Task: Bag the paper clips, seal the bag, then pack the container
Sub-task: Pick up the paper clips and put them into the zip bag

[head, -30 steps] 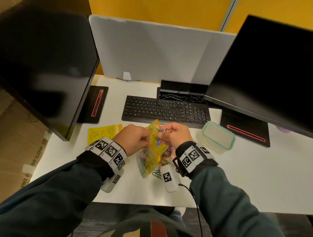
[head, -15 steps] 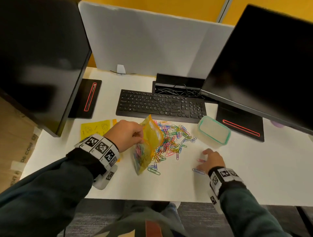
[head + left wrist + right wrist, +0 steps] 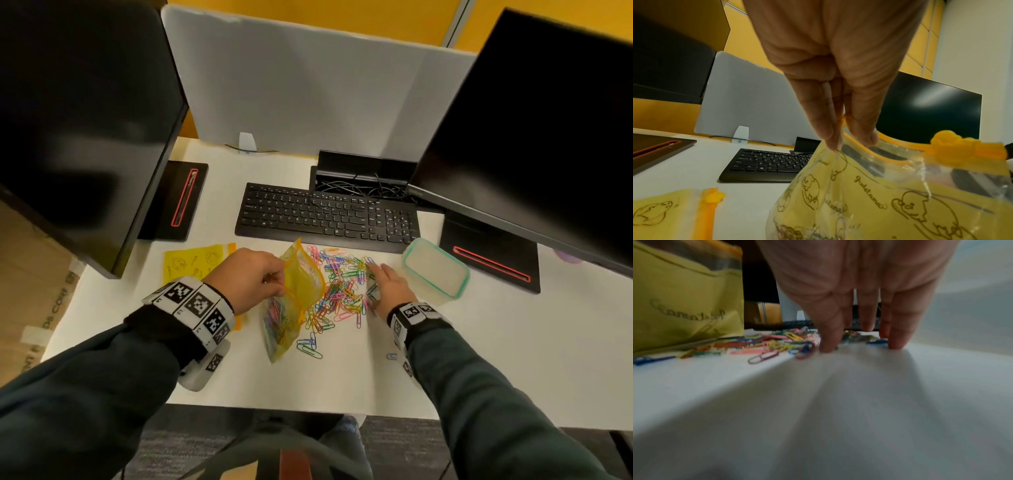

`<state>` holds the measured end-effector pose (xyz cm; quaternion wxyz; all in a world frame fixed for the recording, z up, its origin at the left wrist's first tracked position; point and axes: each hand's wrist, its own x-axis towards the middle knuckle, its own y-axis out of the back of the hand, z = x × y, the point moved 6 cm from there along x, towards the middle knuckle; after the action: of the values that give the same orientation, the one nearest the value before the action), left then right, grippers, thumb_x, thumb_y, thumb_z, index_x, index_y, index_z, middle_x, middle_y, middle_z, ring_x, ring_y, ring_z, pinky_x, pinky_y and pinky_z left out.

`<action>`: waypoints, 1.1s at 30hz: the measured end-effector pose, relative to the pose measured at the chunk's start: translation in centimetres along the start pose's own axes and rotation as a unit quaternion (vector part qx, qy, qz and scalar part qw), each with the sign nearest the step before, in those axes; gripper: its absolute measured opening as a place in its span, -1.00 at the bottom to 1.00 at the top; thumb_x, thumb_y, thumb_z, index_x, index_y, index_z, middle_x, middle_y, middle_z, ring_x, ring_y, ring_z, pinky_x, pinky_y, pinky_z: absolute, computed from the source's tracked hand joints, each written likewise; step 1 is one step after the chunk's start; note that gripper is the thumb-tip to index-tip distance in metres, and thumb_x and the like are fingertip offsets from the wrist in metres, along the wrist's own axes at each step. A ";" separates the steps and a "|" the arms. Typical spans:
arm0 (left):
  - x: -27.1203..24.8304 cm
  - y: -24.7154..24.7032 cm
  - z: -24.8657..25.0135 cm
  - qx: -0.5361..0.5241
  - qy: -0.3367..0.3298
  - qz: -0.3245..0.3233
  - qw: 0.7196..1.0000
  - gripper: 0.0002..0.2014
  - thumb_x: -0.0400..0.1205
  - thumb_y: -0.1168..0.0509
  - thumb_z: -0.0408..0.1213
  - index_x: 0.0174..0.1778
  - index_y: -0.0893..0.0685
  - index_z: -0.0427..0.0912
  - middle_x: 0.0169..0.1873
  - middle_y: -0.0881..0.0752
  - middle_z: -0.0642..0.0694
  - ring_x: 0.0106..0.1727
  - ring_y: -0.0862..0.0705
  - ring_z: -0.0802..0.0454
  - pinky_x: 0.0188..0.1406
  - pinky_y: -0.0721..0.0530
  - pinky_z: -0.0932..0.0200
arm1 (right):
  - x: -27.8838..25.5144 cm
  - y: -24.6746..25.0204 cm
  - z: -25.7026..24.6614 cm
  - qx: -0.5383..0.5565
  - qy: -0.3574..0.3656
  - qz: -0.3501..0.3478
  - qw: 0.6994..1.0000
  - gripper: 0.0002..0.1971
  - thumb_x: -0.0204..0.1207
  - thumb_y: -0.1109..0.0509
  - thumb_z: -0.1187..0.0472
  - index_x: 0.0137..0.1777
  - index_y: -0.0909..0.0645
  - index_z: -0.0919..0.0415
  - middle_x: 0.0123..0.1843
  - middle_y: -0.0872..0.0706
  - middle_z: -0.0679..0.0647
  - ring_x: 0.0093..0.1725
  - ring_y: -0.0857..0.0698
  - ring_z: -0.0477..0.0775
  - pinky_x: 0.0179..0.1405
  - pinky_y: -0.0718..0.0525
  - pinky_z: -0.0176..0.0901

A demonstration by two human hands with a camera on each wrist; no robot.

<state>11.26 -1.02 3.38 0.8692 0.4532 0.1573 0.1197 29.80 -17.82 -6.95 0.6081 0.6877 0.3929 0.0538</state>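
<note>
My left hand (image 3: 255, 279) (image 3: 846, 138) pinches the rim of a yellow zip bag (image 3: 294, 298) (image 3: 890, 203) (image 3: 684, 296) and holds its mouth open above the desk; some coloured paper clips lie in its bottom. A heap of coloured paper clips (image 3: 342, 287) (image 3: 777, 344) lies on the white desk just right of the bag. My right hand (image 3: 390, 287) (image 3: 857, 337) rests fingers-down on the right edge of the heap, fingers straight, fingertips (image 3: 827, 347) touching desk and clips. A clear container with a teal rim (image 3: 435, 270) stands to the right of that hand.
A black keyboard (image 3: 329, 216) lies behind the clips. Two dark monitors (image 3: 78, 130) flank the desk, their bases (image 3: 493, 260) at left and right. A second yellow bag (image 3: 195, 263) (image 3: 674, 214) lies flat at left. One stray blue clip (image 3: 391, 356) sits under my right wrist.
My right hand left the bag's mouth, went down to the desk at the right, then slid forward and left into the clip heap. The left hand kept hold of the bag.
</note>
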 end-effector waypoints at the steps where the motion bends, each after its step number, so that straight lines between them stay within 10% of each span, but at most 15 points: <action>1: 0.0 0.0 0.0 0.001 0.001 0.000 1.000 -0.93 0.42 -0.46 -0.23 -0.32 -0.70 -0.11 -0.24 -0.77 -0.05 -0.16 -0.68 0.01 -0.01 -0.67 -0.06 | 0.1 -0.3 0.0 -0.024 0.006 -0.017 1.000 -0.30 0.51 -0.35 0.29 0.61 -0.15 0.04 0.64 -0.22 0.13 0.56 -0.27 0.28 0.55 -0.30 0.07; 7: 0.0 -0.2 -0.4 -0.006 0.010 0.001 1.000 -0.92 0.42 -0.46 -0.22 -0.29 -0.72 -0.13 -0.17 -0.78 -0.06 -0.09 -0.69 -0.01 0.04 -0.66 -0.05 | -1.1 -0.9 -1.0 0.007 0.014 -0.004 1.000 -0.61 0.57 -0.27 0.26 0.41 -0.52 0.13 0.42 -0.55 0.19 0.38 -0.52 0.23 0.45 -0.47 0.00; 10: 0.1 -0.2 -0.3 -0.006 0.010 -0.002 1.000 -0.92 0.42 -0.46 -0.22 -0.31 -0.71 -0.12 -0.15 -0.78 -0.07 -0.07 -0.69 -0.01 0.04 -0.66 -0.06 | -2.6 -2.5 -1.9 0.017 0.013 -0.025 0.999 -0.40 0.35 -0.54 0.13 0.40 -0.51 0.14 0.36 -0.56 0.11 0.35 -0.52 0.21 0.40 -0.51 0.00; 18: 0.0 -0.1 0.1 -0.003 -0.002 -0.013 1.000 -0.91 0.43 -0.45 -0.23 -0.31 -0.70 -0.15 -0.29 -0.68 0.00 -0.19 -0.62 0.02 -0.07 -0.63 0.03 | -3.6 -3.0 -5.6 -0.008 0.045 0.008 0.999 -0.66 0.55 -0.21 0.35 0.27 -0.64 0.17 0.20 -0.67 0.25 0.23 -0.64 0.25 0.25 -0.55 -0.11; 25: -0.2 0.0 0.0 0.003 0.002 -0.020 1.000 -0.90 0.43 -0.45 -0.22 -0.28 -0.71 -0.16 -0.23 -0.73 -0.05 -0.15 -0.64 0.00 -0.01 -0.65 -0.01 | -2.9 -0.7 -3.8 0.082 -0.022 0.049 0.995 -0.75 0.47 -0.34 0.40 0.06 -0.76 0.20 0.10 -0.79 0.18 0.16 -0.69 0.21 0.23 -0.60 -0.13; 33: 0.1 -0.4 0.0 -0.001 0.002 -0.025 1.000 -0.91 0.42 -0.45 -0.23 -0.27 -0.73 -0.17 -0.05 -0.79 -0.15 0.11 -0.68 -0.06 0.14 -0.62 -0.10 | -4.8 5.6 -6.4 0.468 -0.011 0.093 0.879 -0.83 0.31 -0.50 0.54 -0.38 -0.61 0.33 -0.34 -0.67 0.22 -0.33 -0.70 0.17 -0.18 -0.83 -0.05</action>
<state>11.43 -1.20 3.07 0.8721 0.4482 0.1700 0.0985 25.64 -15.35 1.51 0.2117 0.9260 0.3001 -0.0873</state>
